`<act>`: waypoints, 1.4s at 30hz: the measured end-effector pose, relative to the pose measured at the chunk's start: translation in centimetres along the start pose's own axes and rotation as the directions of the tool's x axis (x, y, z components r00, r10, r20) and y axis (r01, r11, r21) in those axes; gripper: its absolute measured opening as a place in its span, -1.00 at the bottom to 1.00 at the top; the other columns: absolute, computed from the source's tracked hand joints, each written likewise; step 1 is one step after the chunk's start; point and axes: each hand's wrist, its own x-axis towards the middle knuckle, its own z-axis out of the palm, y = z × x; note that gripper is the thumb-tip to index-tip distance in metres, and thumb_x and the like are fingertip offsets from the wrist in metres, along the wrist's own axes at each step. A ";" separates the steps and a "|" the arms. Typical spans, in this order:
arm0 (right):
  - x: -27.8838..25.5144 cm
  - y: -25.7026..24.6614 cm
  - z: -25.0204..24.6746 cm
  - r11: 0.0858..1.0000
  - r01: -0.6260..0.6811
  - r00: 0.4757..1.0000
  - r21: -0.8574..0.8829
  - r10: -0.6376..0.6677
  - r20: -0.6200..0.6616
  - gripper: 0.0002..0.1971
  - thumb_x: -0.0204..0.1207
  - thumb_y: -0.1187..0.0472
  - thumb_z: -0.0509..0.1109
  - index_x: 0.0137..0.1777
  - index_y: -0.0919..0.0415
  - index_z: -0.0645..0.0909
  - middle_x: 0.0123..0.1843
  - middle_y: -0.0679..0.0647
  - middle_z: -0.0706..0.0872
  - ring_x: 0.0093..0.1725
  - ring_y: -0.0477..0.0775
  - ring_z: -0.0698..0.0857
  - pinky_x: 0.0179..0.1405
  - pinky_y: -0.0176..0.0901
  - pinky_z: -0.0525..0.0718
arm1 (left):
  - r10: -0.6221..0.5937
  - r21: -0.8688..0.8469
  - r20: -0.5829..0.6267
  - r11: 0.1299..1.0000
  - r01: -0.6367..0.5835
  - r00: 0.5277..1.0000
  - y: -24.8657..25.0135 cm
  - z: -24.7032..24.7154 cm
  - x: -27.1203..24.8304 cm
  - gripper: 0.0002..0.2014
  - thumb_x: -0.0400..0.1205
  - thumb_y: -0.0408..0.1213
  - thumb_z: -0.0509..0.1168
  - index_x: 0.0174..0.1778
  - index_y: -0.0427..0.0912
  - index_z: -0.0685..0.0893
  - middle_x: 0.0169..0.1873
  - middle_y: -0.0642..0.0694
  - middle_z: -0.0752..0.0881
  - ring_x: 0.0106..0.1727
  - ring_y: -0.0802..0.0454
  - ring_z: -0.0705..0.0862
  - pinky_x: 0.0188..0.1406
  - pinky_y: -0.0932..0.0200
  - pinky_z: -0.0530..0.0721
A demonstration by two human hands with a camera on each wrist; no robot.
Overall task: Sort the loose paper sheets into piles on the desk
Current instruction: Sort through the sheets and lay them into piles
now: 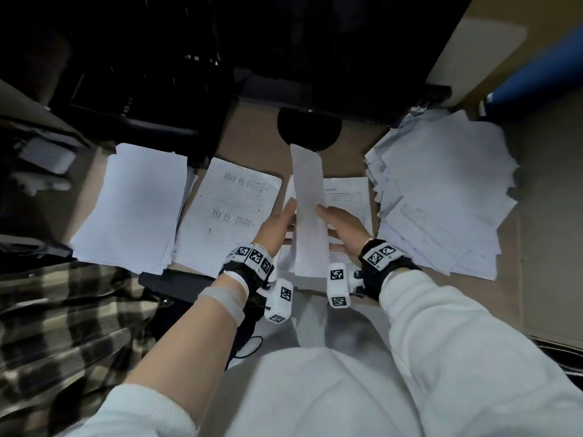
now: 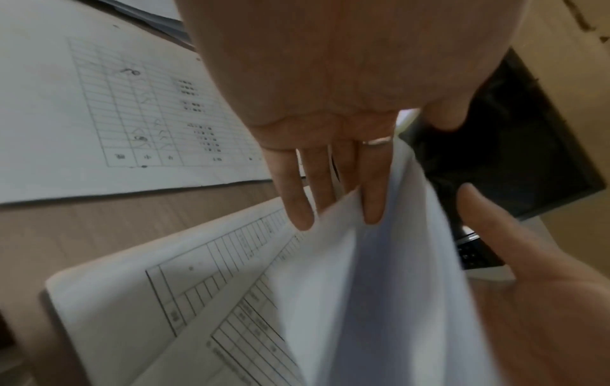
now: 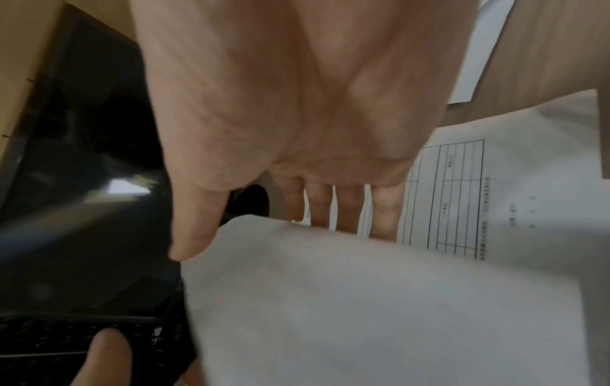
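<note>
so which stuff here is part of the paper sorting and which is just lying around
Part of the job:
- held sheet, between left hand and right hand
- blank pile
- printed pile
- form pile
- messy unsorted heap

Lying about:
- checked cloth
- black monitor base
- blue tube

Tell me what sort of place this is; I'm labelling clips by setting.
Most likely an office desk. Piles of printed forms lie on a wooden desk, with a black monitor stand behind and a messy heap of sheets to the right.
</note>
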 end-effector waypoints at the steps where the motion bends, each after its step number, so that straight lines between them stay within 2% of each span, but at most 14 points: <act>1: -0.6 -0.2 -0.1 1.000 -0.010 1.000 -0.005 0.010 -0.006 0.06 0.12 -0.56 0.54 0.59 -0.05 0.43 0.42 -0.09 0.67 0.34 0.00 0.68 0.31 0.13 0.67 | -0.002 -0.038 0.011 0.999 0.003 1.000 0.1 0.2 -0.2 -0.34 0.67 0.38 0.02 0.19 -0.06 0.80 0.12 0.01 0.82 0.13 0.05 0.77 0.11 0.07 0.72; 5: -0.7 0.2 -2.1 0.999 -0.052 0.993 0.010 0.053 -0.105 -0.01 0.14 -0.62 0.44 0.50 -0.03 0.49 0.38 -0.04 0.66 0.33 0.10 0.65 0.32 0.19 0.60 | 0.147 0.197 -0.066 0.972 -0.131 0.987 -1.3 0.0 0.0 -0.82 0.64 -0.11 0.41 0.08 -0.01 0.85 0.16 0.03 0.80 0.23 0.03 0.73 0.22 0.13 0.69; 8: 0.4 1.9 -3.9 0.990 -0.048 0.970 -0.131 0.016 -0.241 0.09 0.11 -0.44 0.57 0.59 0.12 0.37 0.44 0.11 0.64 0.34 0.22 0.66 0.35 0.21 0.65 | 0.231 0.289 -0.139 0.939 -0.184 0.963 -2.5 0.4 0.0 -0.80 0.55 -0.42 0.45 0.00 -0.04 0.81 0.04 0.07 0.78 0.15 0.04 0.72 0.14 0.23 0.65; 11: 1.0 3.4 -5.9 0.964 -0.041 0.940 -0.263 -0.052 -0.336 -0.20 0.50 -0.04 0.48 0.66 0.27 0.31 0.54 0.22 0.55 0.46 0.27 0.58 0.49 0.14 0.53 | 0.156 0.229 -0.292 0.969 -0.089 0.944 -4.0 1.5 0.0 -0.66 0.48 -0.35 0.53 0.12 -0.04 0.65 -0.08 0.08 0.67 -0.02 0.07 0.67 0.01 0.19 0.64; 13: 1.9 4.8 -7.3 0.958 -0.053 0.930 -0.282 -0.055 -0.363 -0.39 0.52 -0.03 0.47 0.50 0.24 0.53 0.40 0.22 0.69 0.34 0.29 0.67 0.41 0.16 0.60 | 0.044 0.245 -0.287 0.969 0.029 0.957 -5.4 2.8 0.6 -0.67 0.50 -0.25 0.53 0.10 -0.04 0.59 -0.20 0.04 0.64 -0.18 0.09 0.64 -0.09 0.16 0.63; 16: 3.7 7.0 -9.3 0.926 -0.130 0.929 -0.354 -0.011 -0.370 -0.37 0.35 -0.20 0.42 0.35 0.16 0.66 0.27 0.21 0.77 0.25 0.34 0.71 0.32 0.22 0.65 | 0.006 0.380 -0.254 0.920 0.094 0.967 -6.9 4.5 1.2 -0.74 0.60 -0.15 0.44 -0.26 -0.21 0.56 -0.40 -0.05 0.52 -0.38 0.03 0.48 -0.30 0.23 0.44; 18: 4.6 7.7 -10.0 0.903 -0.182 0.928 -0.390 0.026 -0.372 -0.37 0.41 -0.18 0.38 0.39 0.18 0.63 0.30 0.25 0.72 0.23 0.35 0.70 0.31 0.18 0.65 | -0.011 0.464 -0.291 0.873 0.151 0.957 -7.3 5.4 1.4 -0.75 0.65 -0.07 0.40 -0.01 -0.21 0.71 -0.05 -0.07 0.69 -0.04 0.00 0.64 -0.01 0.27 0.53; 20: 4.8 7.6 -10.2 0.883 -0.210 0.918 -0.419 0.030 -0.396 -0.42 0.48 -0.12 0.37 0.42 0.20 0.60 0.31 0.29 0.68 0.19 0.35 0.69 0.24 0.06 0.65 | -0.033 0.527 -0.328 0.823 0.212 0.944 -7.7 6.0 1.8 -0.59 0.65 0.00 0.39 0.27 -0.23 0.71 0.50 -0.18 0.51 0.47 -0.14 0.52 0.43 0.09 0.42; 23: 5.5 7.3 -10.1 0.906 -0.200 0.940 -0.374 0.070 -0.333 -0.55 0.61 0.05 0.37 0.38 0.33 0.60 0.19 0.25 0.71 0.11 0.29 0.70 0.02 -0.11 0.54 | -0.065 0.528 -0.375 0.805 0.270 0.925 -7.6 6.3 2.3 -0.55 0.65 0.02 0.37 0.34 -0.21 0.68 0.67 -0.22 0.27 0.61 -0.23 0.37 0.57 -0.04 0.32; 27: 5.5 6.7 -9.5 0.894 -0.240 0.952 -0.378 0.140 -0.274 -0.63 0.64 0.08 0.35 0.14 0.45 0.51 0.01 0.24 0.65 -0.05 0.24 0.63 -0.04 -0.01 0.59 | -0.066 0.391 -0.395 0.891 0.232 0.916 -6.5 5.7 2.8 -0.53 0.67 -0.05 0.37 0.38 -0.32 0.61 0.46 -0.25 0.56 0.43 -0.20 0.57 0.31 0.14 0.44; 30: 5.2 6.6 -9.3 0.906 -0.207 0.965 -0.370 0.127 -0.228 -0.55 0.59 0.09 0.37 0.24 0.51 0.56 0.07 0.25 0.72 -0.04 0.21 0.65 -0.03 -0.05 0.57 | -0.108 0.303 -0.430 0.918 0.256 0.897 -6.4 5.2 2.8 -0.57 0.65 -0.06 0.39 0.30 -0.30 0.64 0.31 -0.32 0.68 0.27 -0.24 0.67 0.18 0.10 0.54; 36: 4.0 3.7 -9.6 0.899 -0.042 0.972 -0.435 -0.064 -0.227 -0.66 0.58 0.08 0.40 -0.05 0.43 0.61 -0.08 0.33 0.70 -0.08 0.30 0.69 -0.12 0.01 0.62 | -0.018 0.249 -0.505 0.954 0.165 0.863 -4.7 4.2 1.5 -0.67 0.65 -0.07 0.36 0.19 -0.23 0.74 0.16 -0.18 0.76 0.20 -0.16 0.71 0.11 0.15 0.56; 39: 2.7 1.6 -9.4 0.903 0.069 0.935 -0.424 -0.207 -0.287 -0.67 0.49 0.04 0.53 -0.32 0.26 0.57 -0.26 0.23 0.68 -0.16 0.30 0.69 -0.08 0.05 0.64 | -0.002 0.219 -0.559 0.964 0.150 0.829 -3.5 4.1 0.4 -0.74 0.61 -0.05 0.44 -0.09 -0.22 0.81 -0.27 -0.15 0.73 -0.19 -0.11 0.68 -0.20 0.20 0.50; 42: 1.8 -0.2 -9.4 0.919 0.118 0.910 -0.375 -0.251 -0.329 -0.68 0.43 -0.04 0.59 -0.15 0.24 0.75 -0.16 0.10 0.75 -0.08 0.15 0.68 0.04 -0.08 0.61 | -0.028 0.153 -0.622 0.976 0.157 0.782 -2.2 4.0 -0.9 -0.66 0.43 0.02 0.55 -0.45 -0.13 0.64 -0.53 -0.07 0.56 -0.44 -0.05 0.48 -0.40 0.17 0.41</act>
